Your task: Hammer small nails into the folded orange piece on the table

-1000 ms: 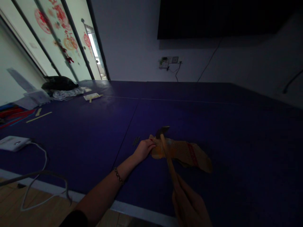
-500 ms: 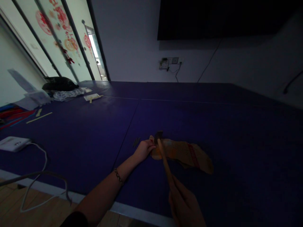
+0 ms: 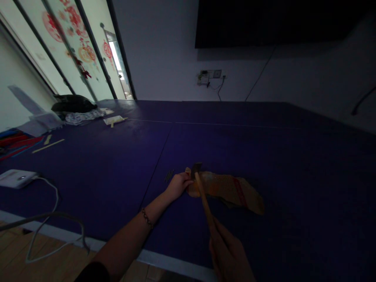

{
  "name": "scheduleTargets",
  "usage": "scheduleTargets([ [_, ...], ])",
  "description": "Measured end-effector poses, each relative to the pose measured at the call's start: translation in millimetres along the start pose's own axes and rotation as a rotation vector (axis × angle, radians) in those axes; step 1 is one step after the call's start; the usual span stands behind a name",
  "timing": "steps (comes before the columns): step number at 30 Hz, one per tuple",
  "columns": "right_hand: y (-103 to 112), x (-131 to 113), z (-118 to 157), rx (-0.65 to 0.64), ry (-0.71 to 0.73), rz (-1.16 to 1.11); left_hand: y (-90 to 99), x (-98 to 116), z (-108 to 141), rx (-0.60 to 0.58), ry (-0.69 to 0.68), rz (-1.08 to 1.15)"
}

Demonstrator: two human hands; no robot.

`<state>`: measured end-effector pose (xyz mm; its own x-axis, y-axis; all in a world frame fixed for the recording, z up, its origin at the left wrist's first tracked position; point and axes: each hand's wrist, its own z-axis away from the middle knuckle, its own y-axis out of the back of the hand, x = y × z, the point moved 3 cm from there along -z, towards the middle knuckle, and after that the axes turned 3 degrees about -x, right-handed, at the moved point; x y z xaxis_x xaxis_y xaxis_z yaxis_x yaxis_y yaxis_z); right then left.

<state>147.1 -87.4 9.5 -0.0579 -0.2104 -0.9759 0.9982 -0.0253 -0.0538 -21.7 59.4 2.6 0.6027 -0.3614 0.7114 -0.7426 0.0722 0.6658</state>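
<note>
My right hand (image 3: 229, 250) is wrapped round the wooden handle of a hammer (image 3: 205, 199). Its dark metal head is just right of my left fingertips, over the left end of a flattened brown piece (image 3: 226, 188) that looks like cardboard, with a dark red band. With fingers pinched together, my left hand (image 3: 178, 185) rests at that left end; the hammer head and dim light hide what is between the fingertips. Several thin dark metal pieces (image 3: 169, 175), like nails, lie beside the left hand on the purple surface (image 3: 123, 164).
A white power bank (image 3: 17, 178) with a white cable lies at the left edge. Beyond it are red and blue strips (image 3: 22, 147), a pale stick (image 3: 48, 146) and a black bag (image 3: 75, 104). A dark screen (image 3: 264, 23) hangs on the wall above a socket (image 3: 216, 74).
</note>
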Motion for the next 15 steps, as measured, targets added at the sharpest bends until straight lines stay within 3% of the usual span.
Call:
scheduleTargets([
  [4, -0.4, -4.0, 1.9, 0.006, -0.036, -0.066, -0.1, 0.1, 1.5, -0.005, -0.007, 0.002],
  [9, 10.9, -4.5, -2.4, 0.084, -0.194, -0.307, 2.3, 0.3, 3.1, -0.007, 0.011, 0.009],
  [12, 28.7, -0.9, -13.5, 0.119, -0.262, -0.395, 15.5, -0.5, 3.1, 0.012, 0.055, -0.016],
  [15, 49.0, 5.8, -25.9, 0.112, -0.218, -0.378, 41.8, -9.9, 4.5, 0.122, 0.206, -0.100],
])
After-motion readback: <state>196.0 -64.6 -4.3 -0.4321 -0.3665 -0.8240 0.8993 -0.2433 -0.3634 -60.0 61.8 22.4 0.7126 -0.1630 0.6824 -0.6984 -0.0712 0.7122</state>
